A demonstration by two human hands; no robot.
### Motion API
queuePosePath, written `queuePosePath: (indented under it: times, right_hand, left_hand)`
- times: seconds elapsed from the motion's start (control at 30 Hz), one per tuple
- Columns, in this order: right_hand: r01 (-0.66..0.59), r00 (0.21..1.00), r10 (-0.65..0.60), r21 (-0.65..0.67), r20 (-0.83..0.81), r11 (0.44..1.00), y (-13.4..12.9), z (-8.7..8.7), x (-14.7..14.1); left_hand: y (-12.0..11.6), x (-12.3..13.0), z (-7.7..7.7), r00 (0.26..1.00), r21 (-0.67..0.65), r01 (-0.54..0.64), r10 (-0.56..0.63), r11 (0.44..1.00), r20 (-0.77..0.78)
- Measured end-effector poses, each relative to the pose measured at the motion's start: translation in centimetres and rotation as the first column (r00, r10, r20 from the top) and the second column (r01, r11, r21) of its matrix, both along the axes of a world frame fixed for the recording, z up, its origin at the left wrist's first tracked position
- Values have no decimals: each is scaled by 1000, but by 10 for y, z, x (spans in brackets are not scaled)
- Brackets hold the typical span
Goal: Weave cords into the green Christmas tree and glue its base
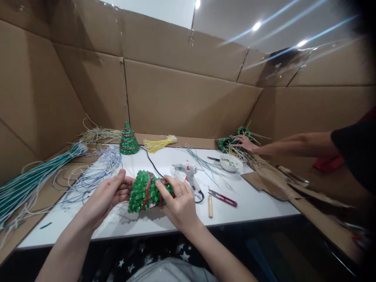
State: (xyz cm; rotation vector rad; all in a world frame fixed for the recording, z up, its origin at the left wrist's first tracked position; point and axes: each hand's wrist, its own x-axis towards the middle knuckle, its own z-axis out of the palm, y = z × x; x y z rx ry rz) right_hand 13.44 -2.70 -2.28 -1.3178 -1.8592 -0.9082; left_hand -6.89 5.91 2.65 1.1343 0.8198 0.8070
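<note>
A green glittery cone tree with red trim (143,192) lies on its side between my hands, its wide end toward the left. My right hand (179,197) is closed round its narrower end, with a ring on one finger. My left hand (113,192) is beside the wide end, thumb raised and fingers slightly curled apart; whether its fingertips touch the tree is unclear. A white glue gun (189,172) lies just beyond my right hand. Red-handled snips (223,197) and a small tool with a wooden handle (210,206) rest to the right of that hand.
Another green tree (128,141) stands at the back. Teal strands (44,172) and tangled wires (88,172) spread left; a yellow bundle (160,143) lies behind. Right of centre is a white bowl (230,162). Another person's hand (245,143) reaches into green pieces. Cardboard walls (188,94) surround the table.
</note>
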Motion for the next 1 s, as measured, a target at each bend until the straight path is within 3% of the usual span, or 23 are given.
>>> queuePosePath:
  times: [0.1, 0.2, 0.33, 0.43, 0.6, 0.73, 0.8, 0.87, 0.9, 0.93, 0.97, 1.0]
  right_hand:
    - [10, 996, -19, 98, 91, 995, 3, 1, -1]
    - [5, 993, -16, 89, 118, 996, 4, 5, -2]
    - [-170, 981, 166, -28, -98, 985, -2, 16, -7]
    - [-308, 898, 307, 48, -316, 950, -16, 20, -13]
    - [-480, 737, 460, 95, -495, 872, -33, 30, -15]
    - [-588, 583, 491, 81, -647, 805, -14, 75, -10]
    - [-541, 623, 428, 34, -654, 840, 13, 107, -10]
    - [-444, 780, 294, -158, -552, 882, 49, 136, -14]
    - [-376, 864, 216, -298, -455, 877, 69, 145, -17]
    - [-278, 941, 143, -462, -306, 842, 90, 151, -21]
    - [-157, 988, 113, -629, -110, 761, 112, 153, -25]
    - [-119, 990, 134, -701, -34, 703, 133, 150, -29]
  left_hand:
    - [-7, 2, 3, 995, -70, 94, -91, 993, 46]
    - [-8, 6, 2, 987, -106, 109, -95, 988, 129]
    - [-3, 9, -1, 983, -39, 94, -86, 995, 164]
    - [-1, 10, -3, 989, 52, 65, -71, 997, 126]
    - [-1, 15, -6, 995, 119, 30, -41, 992, 93]
    - [-4, 19, -6, 993, 179, 81, -96, 981, 73]
    - [-8, 20, -4, 994, 215, 84, -98, 973, 54]
    - [-12, 20, -1, 996, 247, 71, -80, 966, 28]
    - [-14, 20, 0, 998, 260, 60, -66, 964, 15]
    - [-16, 20, 1, 998, 272, 53, -56, 961, 4]
    - [-17, 20, 2, 999, 283, 53, -53, 958, -5]
    - [-18, 20, 3, 998, 293, 60, -59, 954, -11]
